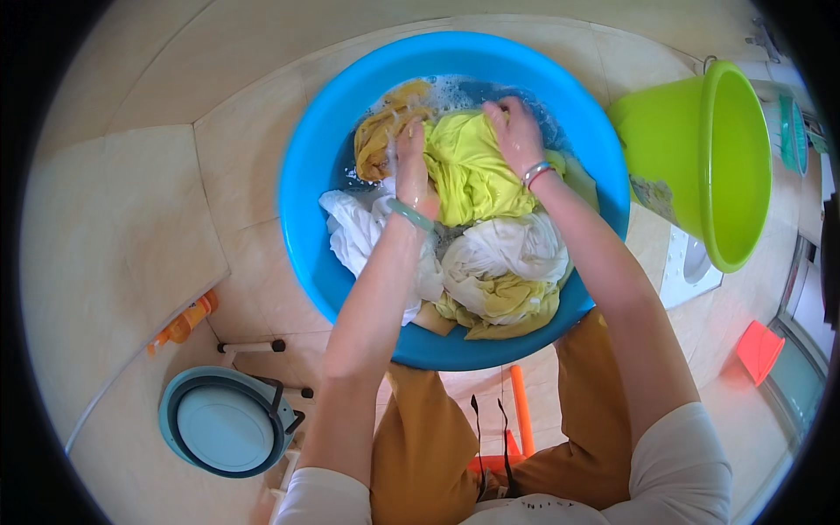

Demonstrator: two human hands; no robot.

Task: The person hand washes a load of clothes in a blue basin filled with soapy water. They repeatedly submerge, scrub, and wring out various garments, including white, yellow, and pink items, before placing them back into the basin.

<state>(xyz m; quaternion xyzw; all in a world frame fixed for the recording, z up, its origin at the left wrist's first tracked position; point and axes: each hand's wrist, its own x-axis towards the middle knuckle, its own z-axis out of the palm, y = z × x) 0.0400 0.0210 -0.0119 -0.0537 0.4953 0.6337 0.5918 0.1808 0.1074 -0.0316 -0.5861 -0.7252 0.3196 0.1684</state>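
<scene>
A wet bright yellow garment (468, 166) lies bunched in soapy water inside a large blue basin (306, 227). My left hand (411, 166), below which a green bangle sits on the wrist, grips the garment's left side; its fingertips are partly hidden by cloth and splashing water. My right hand (518, 136) has its fingers curled into the upper right of the same garment. Beside my left hand rests a mustard-brown cloth (378, 144). Nearer to me are a white cloth (354, 227), another bunched white cloth (507, 249) and a pale olive-yellow cloth (516, 306).
To the right a lime green bucket (661, 144) lies tipped on its side, close to the basin. A folding grey-blue basin (226, 429) stands at lower left, near an orange bottle (188, 319). A red dustpan-like piece (759, 352) is at far right.
</scene>
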